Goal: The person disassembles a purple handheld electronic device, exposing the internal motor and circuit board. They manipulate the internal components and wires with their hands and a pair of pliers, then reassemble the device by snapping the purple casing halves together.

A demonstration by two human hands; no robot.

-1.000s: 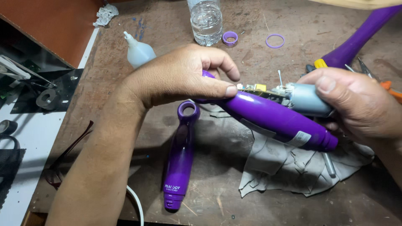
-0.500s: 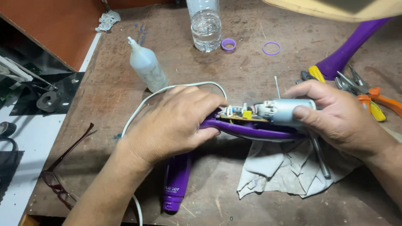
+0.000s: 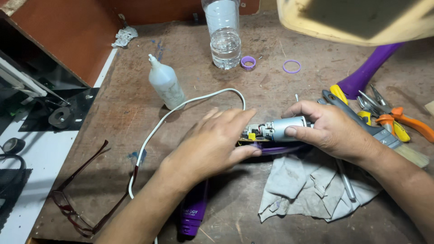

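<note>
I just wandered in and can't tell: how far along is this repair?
Done: the purple casing is open, one half lying apart on the table. In hand: the right hand grips the grey motor, and the left hand rests on the circuit board end. Left: the two halves aren't joined, and two purple rings lie loose by the bottle.

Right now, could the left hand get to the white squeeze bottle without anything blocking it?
Probably yes. The left hand rests on the purple housing, and the squeeze bottle stands upright beyond it; only the thin white cord lies flat across bare bench between them.
</note>
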